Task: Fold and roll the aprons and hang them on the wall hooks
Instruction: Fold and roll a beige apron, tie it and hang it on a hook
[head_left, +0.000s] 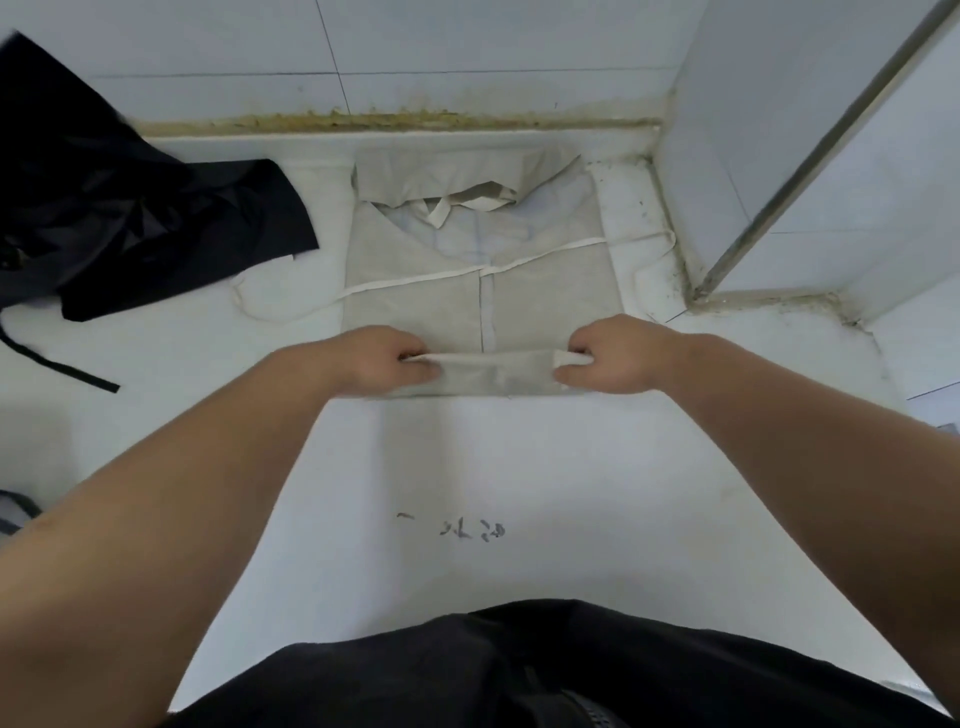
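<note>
A: Grip state?

B: Left grip (387, 358) is clenched on the left end of the roll (498, 371). Right grip (613, 358) is clenched on the right end. Fingers are curled over the top and thumbs are set against the near side.

A: Roll of what?

B: The near edge of the beige apron (483, 249). It is turned up into a narrow roll lying crosswise. The rest is laid flat on the counter (467, 467), stretching away toward the tiled wall (467, 52).

A: Apron layout?

B: Both sides are folded inward and meet at a centre line. White ties (415, 280) are laid across the middle, with loose ends trailing onto the counter on both sides. The neck strap (467, 200) is seen crumpled at the far end, near the wall.

A: Anything else on the counter?

B: A black apron (130, 223) is heaped at the far left, apart from the beige one. A black strap (57, 364) is trailed out from it toward the near side. Dark handwritten marks (467, 529) are seen on the bare surface between the roll and the person's body, not legible.

A: Right side?

B: A metal strip (810, 161) on a white panel is seen rising from the counter's far right corner. Grime is visible along the wall joint.
</note>
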